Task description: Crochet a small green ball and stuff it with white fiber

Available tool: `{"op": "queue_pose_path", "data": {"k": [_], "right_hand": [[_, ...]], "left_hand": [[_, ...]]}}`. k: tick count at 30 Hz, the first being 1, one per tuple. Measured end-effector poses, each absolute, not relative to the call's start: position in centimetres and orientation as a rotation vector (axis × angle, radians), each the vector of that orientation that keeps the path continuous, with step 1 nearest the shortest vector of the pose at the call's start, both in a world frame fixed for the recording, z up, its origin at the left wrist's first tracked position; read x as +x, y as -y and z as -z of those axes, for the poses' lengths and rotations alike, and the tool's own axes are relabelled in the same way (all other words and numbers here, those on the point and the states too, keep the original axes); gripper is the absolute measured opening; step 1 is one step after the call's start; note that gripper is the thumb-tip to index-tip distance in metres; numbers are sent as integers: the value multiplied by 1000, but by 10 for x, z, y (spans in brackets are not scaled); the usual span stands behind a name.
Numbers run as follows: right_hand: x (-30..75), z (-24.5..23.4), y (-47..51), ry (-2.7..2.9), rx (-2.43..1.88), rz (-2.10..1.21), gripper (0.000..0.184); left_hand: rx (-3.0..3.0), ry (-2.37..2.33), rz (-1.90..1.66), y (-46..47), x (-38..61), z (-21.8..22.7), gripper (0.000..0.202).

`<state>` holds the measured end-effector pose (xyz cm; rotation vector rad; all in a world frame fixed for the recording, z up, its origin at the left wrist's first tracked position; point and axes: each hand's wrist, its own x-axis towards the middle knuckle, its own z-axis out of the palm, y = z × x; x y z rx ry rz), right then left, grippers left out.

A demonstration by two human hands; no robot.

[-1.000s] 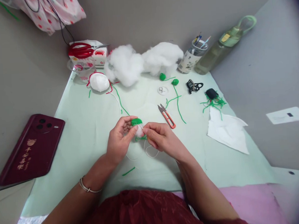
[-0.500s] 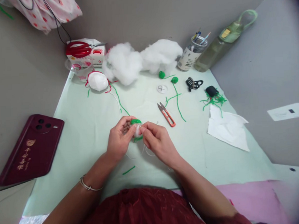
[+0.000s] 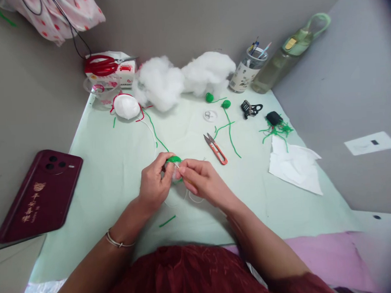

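Observation:
Near the middle of the table, my left hand [image 3: 155, 179] is closed around a small green and white crochet piece [image 3: 174, 159], its fingers behind and thumb in front. Pinched in my right hand [image 3: 202, 179] is a thin crochet hook [image 3: 177, 165], whose metal tip touches the white part of the piece; its rear is mostly hidden by the fingers. A green yarn strand [image 3: 157, 137] runs from the back to my left hand. Loose white yarn [image 3: 195, 200] loops beneath both hands. A white yarn ball [image 3: 127, 106] lies at the back left.
Orange thread snips [image 3: 216, 150] lie right of my hands. Behind are white stuffing [image 3: 161, 85], small green crochet balls [image 3: 226, 104], a hair claw [image 3: 251, 109], a pen jar [image 3: 247, 71] and a bottle [image 3: 278, 65]. White paper [image 3: 295, 167] lies right, a maroon phone-shaped box [image 3: 40, 194] left.
My right hand has tilted and shifted slightly left, and more of the hook's metal tip shows against the piece. The left hand still grips the piece. The whole view has shifted a little.

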<state>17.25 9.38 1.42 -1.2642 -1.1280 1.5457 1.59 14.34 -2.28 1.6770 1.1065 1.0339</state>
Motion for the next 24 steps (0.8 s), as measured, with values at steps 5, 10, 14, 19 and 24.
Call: {"op": "queue_pose_path", "data": {"k": [5,10,14,19,24], "right_hand": [[187,-9,-103,641,-865,-2069,20],[187,-7,-101,596,-775,-2156,22],[173,-21,-89,979,-735,-2354,28],[185,-42,-86,1571,-1494,-1314,33],[217,-39,-106,1773,-1939,-439,30]], "left_hand": [[1737,-1087,-1078,-146,13,28,7],[1732,-1075,-1076,-147,11,30,9],[1685,-1063,-1064,-152,9,28,13],[1655,-1019,-1130,-157,5,27,22],[1655,-973,-1252,-157,6,29,20]]}}
